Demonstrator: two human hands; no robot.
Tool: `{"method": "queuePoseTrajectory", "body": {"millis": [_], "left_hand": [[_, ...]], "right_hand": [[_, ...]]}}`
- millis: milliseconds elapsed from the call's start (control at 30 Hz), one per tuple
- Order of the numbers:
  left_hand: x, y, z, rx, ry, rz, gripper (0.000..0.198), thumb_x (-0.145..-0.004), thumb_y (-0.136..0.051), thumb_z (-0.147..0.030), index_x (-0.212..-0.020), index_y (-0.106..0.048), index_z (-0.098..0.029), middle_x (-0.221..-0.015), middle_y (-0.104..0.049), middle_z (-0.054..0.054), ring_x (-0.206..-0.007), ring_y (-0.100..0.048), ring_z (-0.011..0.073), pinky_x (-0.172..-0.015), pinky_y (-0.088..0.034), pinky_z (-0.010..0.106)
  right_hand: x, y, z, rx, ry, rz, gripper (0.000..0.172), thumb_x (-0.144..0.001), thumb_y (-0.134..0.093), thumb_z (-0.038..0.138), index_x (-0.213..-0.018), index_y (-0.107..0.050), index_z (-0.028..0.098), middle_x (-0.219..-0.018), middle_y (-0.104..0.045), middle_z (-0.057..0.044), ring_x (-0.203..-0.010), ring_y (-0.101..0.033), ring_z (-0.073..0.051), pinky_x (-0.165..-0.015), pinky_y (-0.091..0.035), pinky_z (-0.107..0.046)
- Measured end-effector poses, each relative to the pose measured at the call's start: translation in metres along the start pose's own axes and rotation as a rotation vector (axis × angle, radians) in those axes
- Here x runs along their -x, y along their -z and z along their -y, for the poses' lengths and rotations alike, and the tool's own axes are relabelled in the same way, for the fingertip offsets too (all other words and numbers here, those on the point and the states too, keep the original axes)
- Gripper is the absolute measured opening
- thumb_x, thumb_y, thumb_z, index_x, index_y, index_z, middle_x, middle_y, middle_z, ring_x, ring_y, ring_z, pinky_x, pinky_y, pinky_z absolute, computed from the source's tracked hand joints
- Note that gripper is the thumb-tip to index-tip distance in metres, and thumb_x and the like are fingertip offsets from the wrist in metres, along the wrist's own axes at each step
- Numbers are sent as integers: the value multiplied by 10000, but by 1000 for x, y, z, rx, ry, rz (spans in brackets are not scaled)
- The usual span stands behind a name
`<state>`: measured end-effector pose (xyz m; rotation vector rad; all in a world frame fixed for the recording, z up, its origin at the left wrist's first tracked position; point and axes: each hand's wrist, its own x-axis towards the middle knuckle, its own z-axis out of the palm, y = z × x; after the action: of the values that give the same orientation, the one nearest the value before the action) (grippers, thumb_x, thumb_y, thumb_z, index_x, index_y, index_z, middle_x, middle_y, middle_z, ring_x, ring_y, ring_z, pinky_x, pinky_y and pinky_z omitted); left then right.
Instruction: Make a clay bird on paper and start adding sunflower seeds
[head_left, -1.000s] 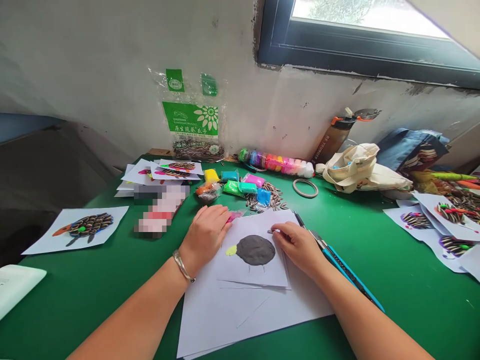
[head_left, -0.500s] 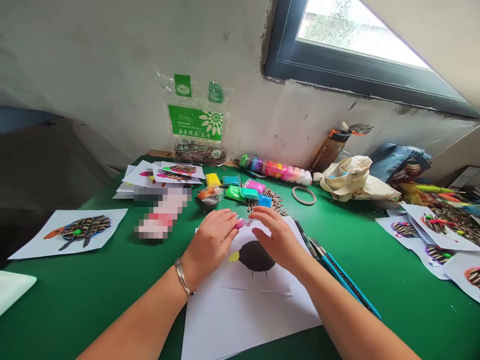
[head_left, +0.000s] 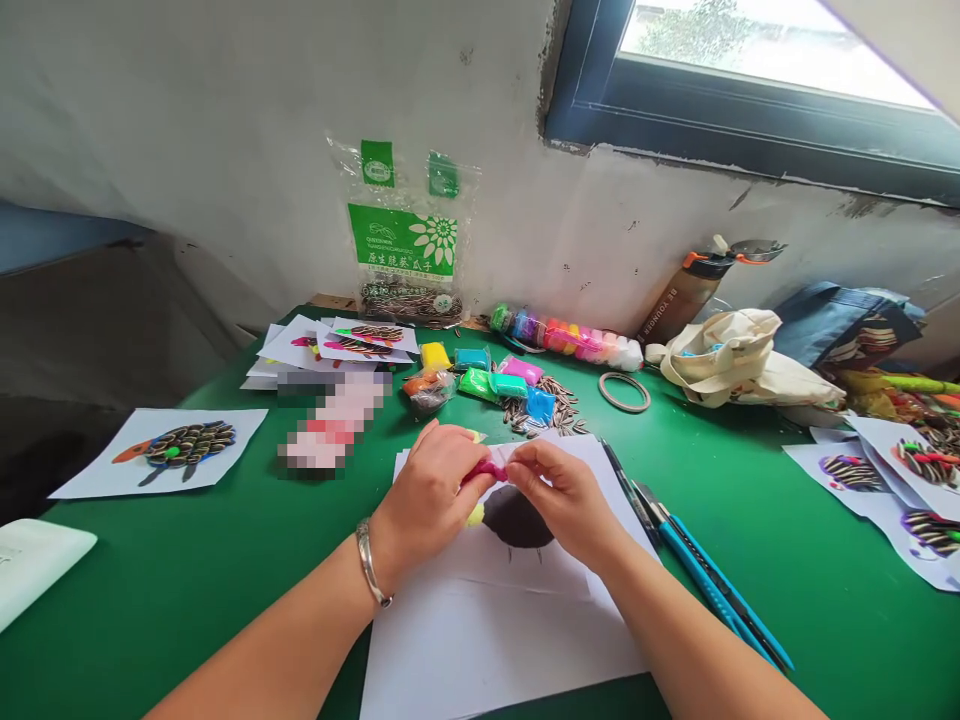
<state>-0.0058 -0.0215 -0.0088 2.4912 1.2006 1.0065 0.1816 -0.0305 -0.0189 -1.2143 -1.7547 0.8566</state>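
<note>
Green worktop (head_left: 225,560) stands against a scuffed wall (head_left: 187,130), below a window (head_left: 697,115). Pink piece (head_left: 495,468), apparently modelling clay: located between the two hands, above the upper edge of a dark oval (head_left: 517,518) on white paper (head_left: 495,650). Left hand (head_left: 435,485): fingers clamped on the pink piece. Right hand (head_left: 566,495): fingers pinched together on its other end. Step in hand, by judgement: working the piece with both hands. The next move calls for a firm two-sided hold, clear of the oval. Containers: the upright clear bag (head_left: 409,250) contains dark seeds (head_left: 409,303); the long clear pack (head_left: 525,325) contains multicoloured lumps (head_left: 592,345); the yellow sachet (head_left: 434,355) lies beside other coloured sachets (head_left: 472,358). Contents of the bottle (head_left: 679,300) cannot be told.
</note>
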Motion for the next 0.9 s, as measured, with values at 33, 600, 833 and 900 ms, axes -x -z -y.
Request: {"method": "queuePoseTrajectory", "body": {"millis": [33,600,833,900], "left_hand": [[0,1,-2,-9,4,5,162,-925,-503,-220,-814,-619,-194,-824,-662,46,-892,-597,214,-942,-437,434],[1,6,-7,64,13,40,199,-949,-520,-236,-774,-585,-166,-718,-529,20,-710,-461,173,-667,-388,310],[2,5,-7,145,41,47,197,-956,-501,-201,-776,-574,-168,-732,-539,11,-715,-472,156,-671,-391,287],[2,5,-6,170,57,58,184,-957,-496,-194,-793,-575,-170,-752,-547,11,-719,-479,150,-674,-396,279]], "right_hand": [[0,0,-1,36,7,-14,119,-893,-540,268,-791,-576,218,-728,-604,13,-672,-528,-132,-625,-428,-232],[3,-1,3,100,51,-38,136,-890,-542,281,-778,-554,205,-709,-567,12,-659,-496,-132,-613,-391,-242],[1,1,7,-82,0,66,216,-951,-447,296,-809,-583,205,-740,-582,-1,-699,-521,-135,-653,-420,-247],[1,2,8,-122,-31,89,198,-939,-467,282,-806,-591,204,-735,-589,-1,-698,-535,-136,-657,-432,-249]]}}
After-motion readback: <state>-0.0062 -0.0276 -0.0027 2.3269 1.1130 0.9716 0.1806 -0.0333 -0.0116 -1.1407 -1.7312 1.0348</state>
